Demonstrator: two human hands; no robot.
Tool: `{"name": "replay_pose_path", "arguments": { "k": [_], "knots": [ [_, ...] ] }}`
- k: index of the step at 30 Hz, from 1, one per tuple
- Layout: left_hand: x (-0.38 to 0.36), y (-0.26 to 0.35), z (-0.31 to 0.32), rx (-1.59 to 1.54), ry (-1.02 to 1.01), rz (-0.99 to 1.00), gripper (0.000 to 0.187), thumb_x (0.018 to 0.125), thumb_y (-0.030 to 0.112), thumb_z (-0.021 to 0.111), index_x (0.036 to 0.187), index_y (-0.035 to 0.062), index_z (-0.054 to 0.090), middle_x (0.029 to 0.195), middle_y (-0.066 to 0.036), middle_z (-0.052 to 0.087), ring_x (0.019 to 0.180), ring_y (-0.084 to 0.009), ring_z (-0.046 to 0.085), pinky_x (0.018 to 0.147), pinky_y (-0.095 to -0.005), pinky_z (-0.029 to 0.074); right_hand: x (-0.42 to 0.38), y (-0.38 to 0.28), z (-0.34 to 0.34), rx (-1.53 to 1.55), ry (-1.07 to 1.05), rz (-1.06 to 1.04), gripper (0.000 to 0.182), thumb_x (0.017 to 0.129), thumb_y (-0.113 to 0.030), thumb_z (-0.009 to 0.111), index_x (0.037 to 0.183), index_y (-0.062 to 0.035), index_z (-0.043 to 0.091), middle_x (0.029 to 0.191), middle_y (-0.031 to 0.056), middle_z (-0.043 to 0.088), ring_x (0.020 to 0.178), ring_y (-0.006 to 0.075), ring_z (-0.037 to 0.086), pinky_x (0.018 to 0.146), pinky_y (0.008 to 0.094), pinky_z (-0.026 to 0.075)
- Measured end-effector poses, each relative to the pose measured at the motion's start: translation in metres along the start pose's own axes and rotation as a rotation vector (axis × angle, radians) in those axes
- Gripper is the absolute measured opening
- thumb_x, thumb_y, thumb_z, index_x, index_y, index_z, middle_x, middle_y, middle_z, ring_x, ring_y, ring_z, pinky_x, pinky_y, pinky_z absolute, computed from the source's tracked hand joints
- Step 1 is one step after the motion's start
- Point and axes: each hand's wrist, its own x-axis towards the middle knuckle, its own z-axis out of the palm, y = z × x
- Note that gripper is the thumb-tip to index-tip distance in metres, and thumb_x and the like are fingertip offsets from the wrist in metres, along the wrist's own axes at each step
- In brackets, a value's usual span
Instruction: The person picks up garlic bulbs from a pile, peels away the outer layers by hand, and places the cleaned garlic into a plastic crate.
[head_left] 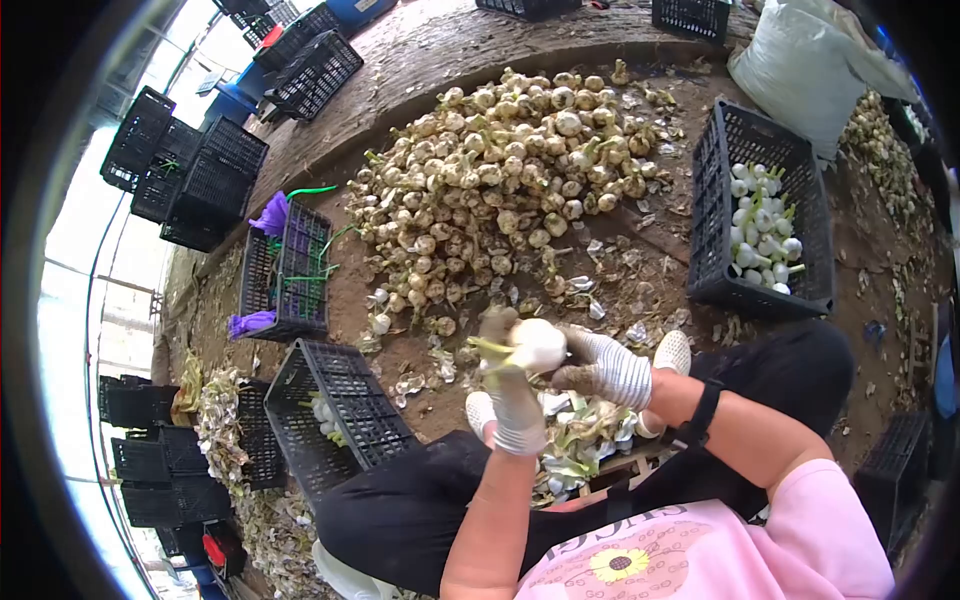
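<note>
Between my two gloved hands is a white garlic bulb (540, 346), its greenish stem pointing left. My left hand (512, 395) is closed around the bulb's stem side, its fingertips blurred by motion. From the other side, my right hand (608, 370) presses its bent fingers against the bulb. Both gloves are white and striped at the cuffs, with dirty fingers. Below my hands, between my legs, lies a heap of stripped garlic skins and leaves (590, 440). Ahead of them is a large pile of unpeeled, soil-stained garlic bulbs (500, 180).
To the right stands a black crate (707, 235) holding clean white garlic. A tilted black crate (365, 400) with some garlic is by my left knee. Another crate (300, 285) with purple cloth stands farther left. A white sack (800, 75) sits at the back right.
</note>
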Motion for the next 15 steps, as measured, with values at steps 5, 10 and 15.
{"name": "replay_pose_path", "arguments": {
  "k": [5, 10, 15],
  "knots": [
    [-0.008, 0.014, -0.001, 0.192, -0.146, -0.148, 0.067, 0.075, 0.042, 0.068, 0.122, 0.0012, 0.044, 0.111, -0.010, 0.053, 0.098, -0.0149, 0.052, 0.085, -0.0281, 0.042, 0.003, -0.012, -0.022, 0.053, 0.087, -0.117, 0.051, 0.080, -0.018, 0.066, 0.123, -0.0042, 0.042, 0.103, 0.0043, 0.056, 0.084, 0.0088, 0.055, 0.068, 0.0237, 0.049],
    [0.004, 0.019, -0.012, 0.571, -0.167, -0.144, 0.013, 0.077, 0.007, 0.066, 0.086, -0.0014, 0.061, 0.076, -0.005, 0.061, 0.068, -0.0081, 0.055, 0.061, -0.0220, 0.045, 0.000, -0.012, -0.025, -0.129, 0.081, -0.098, 0.056, 0.077, -0.016, 0.068, 0.125, -0.0046, 0.039, 0.105, 0.0053, 0.054, 0.091, 0.0119, 0.054, 0.075, 0.0244, 0.048],
    [0.017, 0.020, -0.028, 0.417, -0.032, -0.181, 0.008, 0.082, 0.007, 0.061, 0.078, 0.0013, 0.057, 0.068, 0.000, 0.057, 0.060, -0.0055, 0.049, 0.054, -0.0208, 0.041, -0.003, -0.011, -0.027, -0.109, -0.007, -0.009, 0.058, 0.078, -0.017, 0.068, 0.125, -0.0045, 0.037, 0.108, 0.0068, 0.053, 0.093, 0.0125, 0.054, 0.077, 0.0252, 0.048]
  ]
}}
